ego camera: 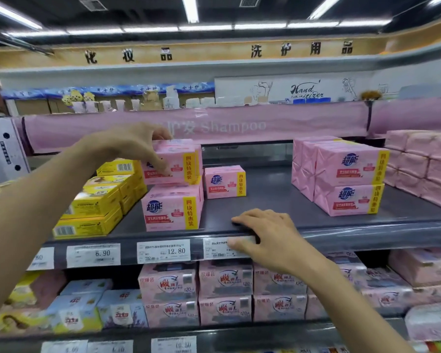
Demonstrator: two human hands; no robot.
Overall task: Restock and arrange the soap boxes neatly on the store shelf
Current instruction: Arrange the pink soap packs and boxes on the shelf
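Soap boxes (174,165) — left hand (138,146) grips one.

You face a store aisle: long fluorescent tubes (190,8) cross the dark ceiling (138,11), a yellow sign band (214,53) carries black characters, and a pink "Shampoo" banner (303,121) hangs below a white "Hand sanitizer" panel (278,89).
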